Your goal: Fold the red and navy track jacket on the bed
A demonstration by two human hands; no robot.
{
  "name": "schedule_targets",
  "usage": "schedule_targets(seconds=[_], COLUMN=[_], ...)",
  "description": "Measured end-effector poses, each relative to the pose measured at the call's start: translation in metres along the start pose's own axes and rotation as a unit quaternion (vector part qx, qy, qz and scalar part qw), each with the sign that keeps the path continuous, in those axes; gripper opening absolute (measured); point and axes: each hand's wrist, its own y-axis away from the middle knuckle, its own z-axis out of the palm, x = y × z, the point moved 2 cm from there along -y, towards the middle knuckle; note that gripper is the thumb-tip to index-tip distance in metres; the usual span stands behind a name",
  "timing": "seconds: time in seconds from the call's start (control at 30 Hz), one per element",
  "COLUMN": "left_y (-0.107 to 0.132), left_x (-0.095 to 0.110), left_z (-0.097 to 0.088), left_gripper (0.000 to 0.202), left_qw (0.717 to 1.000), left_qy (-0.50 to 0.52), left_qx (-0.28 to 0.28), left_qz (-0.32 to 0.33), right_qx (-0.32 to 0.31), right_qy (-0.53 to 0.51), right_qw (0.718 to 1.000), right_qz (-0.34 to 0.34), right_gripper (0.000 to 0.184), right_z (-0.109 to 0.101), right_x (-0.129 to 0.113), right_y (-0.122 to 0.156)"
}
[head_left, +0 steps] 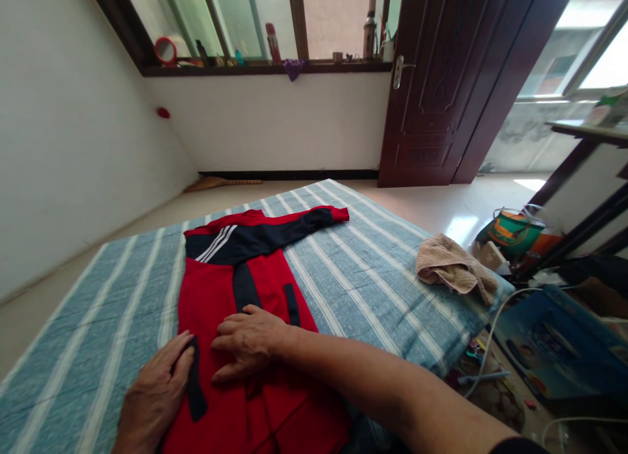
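A red and navy jacket with white stripes at the shoulder lies spread out, one sleeve stretched across toward the right. My right hand rests palm down on the middle of its body, fingers spread. At the jacket's left edge is my left hand, closed, with thumb and fingers together on the cloth beside a dark pocket strip. Some of its fingers are hidden. The lower part of the jacket runs out of view at the bottom.
The jacket lies on a bed-like surface with a blue striped sheet. A tan towel sits at its right corner. A blue box and a green bag stand beyond. Behind are a dark door and a windowsill holding small items.
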Motion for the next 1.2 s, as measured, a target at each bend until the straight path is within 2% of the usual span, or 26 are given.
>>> schedule_targets(seconds=[0.23,0.53,0.77,1.2], left_y=[0.001,0.007,0.015,0.032], left_x=[0.0,-0.004,-0.007,-0.003], left_z=[0.001,0.003,0.003,-0.006], left_gripper=[0.035,0.04,0.035,0.033], left_qw=[1.0,1.0,0.999,0.998], left_qy=[-0.002,0.001,0.011,-0.027], left_qx=[0.005,-0.004,0.038,0.047], left_qz=[0.005,-0.001,0.019,0.031], right_qx=[-0.003,0.021,0.04,0.077], right_qy=[0.004,-0.013,-0.008,-0.097], right_qw=[1.0,1.0,0.999,0.992], right_qz=[-0.001,0.0,-0.007,0.024], right_gripper=[0.046,0.045,0.045,0.043], right_z=[-0.004,0.002,0.008,0.014], right_x=[-0.002,0.0,-0.005,-0.015], right_y=[0.002,0.003,0.002,0.006])
